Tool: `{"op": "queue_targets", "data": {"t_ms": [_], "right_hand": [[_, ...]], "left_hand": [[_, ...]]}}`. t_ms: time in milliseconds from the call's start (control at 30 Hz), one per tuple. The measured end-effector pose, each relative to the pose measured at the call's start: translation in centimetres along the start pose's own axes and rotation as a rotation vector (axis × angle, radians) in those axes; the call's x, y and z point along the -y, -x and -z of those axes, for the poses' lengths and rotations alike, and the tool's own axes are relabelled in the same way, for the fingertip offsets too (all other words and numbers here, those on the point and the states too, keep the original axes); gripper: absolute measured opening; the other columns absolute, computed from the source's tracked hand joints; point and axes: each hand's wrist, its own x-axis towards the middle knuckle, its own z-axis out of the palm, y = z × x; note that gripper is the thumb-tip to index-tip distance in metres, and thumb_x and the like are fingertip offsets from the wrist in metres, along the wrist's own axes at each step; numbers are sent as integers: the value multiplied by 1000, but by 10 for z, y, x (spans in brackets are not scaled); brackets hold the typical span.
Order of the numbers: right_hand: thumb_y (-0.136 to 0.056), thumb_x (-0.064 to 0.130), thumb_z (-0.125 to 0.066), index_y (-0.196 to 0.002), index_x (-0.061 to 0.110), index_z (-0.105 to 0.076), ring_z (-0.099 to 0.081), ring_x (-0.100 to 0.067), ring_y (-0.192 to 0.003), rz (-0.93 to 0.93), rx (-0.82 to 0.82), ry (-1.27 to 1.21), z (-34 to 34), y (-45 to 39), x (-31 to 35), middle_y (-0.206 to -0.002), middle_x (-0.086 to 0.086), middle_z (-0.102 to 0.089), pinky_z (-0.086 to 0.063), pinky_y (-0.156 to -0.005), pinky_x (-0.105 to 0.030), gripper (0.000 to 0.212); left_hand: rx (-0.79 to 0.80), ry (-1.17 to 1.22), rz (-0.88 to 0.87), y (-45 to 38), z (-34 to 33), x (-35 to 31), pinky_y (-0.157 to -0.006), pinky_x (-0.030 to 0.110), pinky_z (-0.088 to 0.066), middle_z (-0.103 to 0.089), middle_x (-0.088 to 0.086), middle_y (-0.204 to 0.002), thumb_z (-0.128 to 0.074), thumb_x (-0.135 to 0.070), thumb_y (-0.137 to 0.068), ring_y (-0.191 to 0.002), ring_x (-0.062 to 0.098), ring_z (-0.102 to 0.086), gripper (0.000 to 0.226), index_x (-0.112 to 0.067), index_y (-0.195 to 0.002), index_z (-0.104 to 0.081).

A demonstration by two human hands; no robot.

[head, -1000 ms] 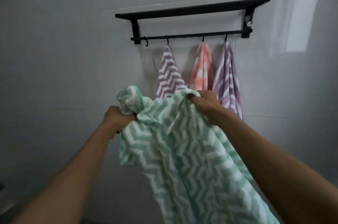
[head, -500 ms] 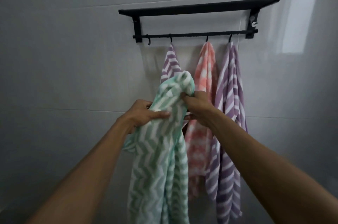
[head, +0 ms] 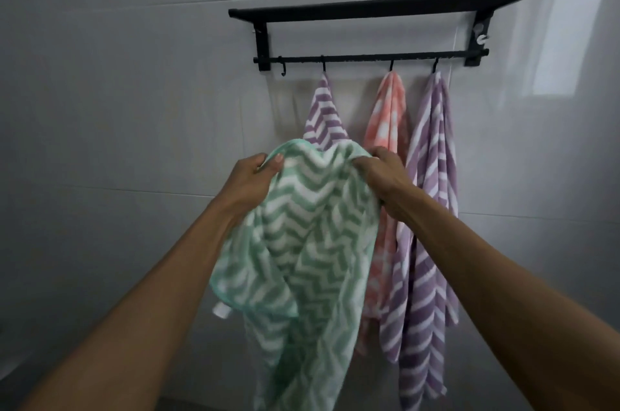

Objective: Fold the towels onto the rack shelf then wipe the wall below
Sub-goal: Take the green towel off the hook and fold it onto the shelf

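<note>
A green-and-white zigzag towel (head: 312, 243) hangs in front of me, gripped along its top edge by my left hand (head: 251, 180) and my right hand (head: 385, 182), about a towel's width apart. Above them a black rack shelf (head: 379, 6) is fixed to the wall, with a hook bar (head: 369, 58) under it. A purple zigzag towel (head: 323, 112), a pink towel (head: 389, 115) and a purple striped towel (head: 432, 192) hang from three hooks. The leftmost hook (head: 283, 70) is bare. The green towel hides the lower part of the first purple towel.
The grey tiled wall (head: 134, 108) spreads left of and below the rack. A bright window reflection (head: 577, 31) shows on the wall at the right. A small white tag (head: 221, 310) dangles from the green towel's left fold.
The hands came together with the towel bunched half a second ago; now they have parted again, spreading the green towel's top edge. The view has shifted so the rack sits further right.
</note>
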Motion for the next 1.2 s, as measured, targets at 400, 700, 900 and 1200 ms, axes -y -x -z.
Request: {"op": "queue_targets", "data": {"t_ms": [400,700,900,1200], "right_hand": [[-92,29,-67,-101,15,-73,-69,-24,-89,303,9,202,-17,2,-14,-95,-5,-73,-57,-81,-39,18],[-96,22,-64,-104,21,-69,-69,-18,-81,128,-40,101,-1,0,-16,-91,1,-72,-61,-70,-29,9],[-99,29,-62,-131,24,-53,-70,-24,-76,-85,398,-15,-11,31,-14,-103,-14,-71,-59,-63,-34,35],[-97,31,-67,-109,8,-70,-73,-21,-88,217,332,-24,-19,41,-8,-98,-4,-75,-62,-79,-39,26]], "left_hand": [[277,-469,-3,15,6,-32,-72,36,-58,-73,7,-91,-89,-18,-71,-81,22,-70,37,-9,-100,-69],[125,239,373,39,-2,-29,-55,33,-59,-76,13,-77,-69,-18,-93,-64,24,-73,29,10,-102,-69],[-91,576,309,21,-23,-62,-50,30,-55,-69,21,-100,-66,0,-90,-68,26,-68,36,7,-125,-59],[-145,593,287,-3,-31,-90,-60,34,-61,-63,18,-109,-52,11,-92,-82,27,-66,24,-10,-99,-60]]}}
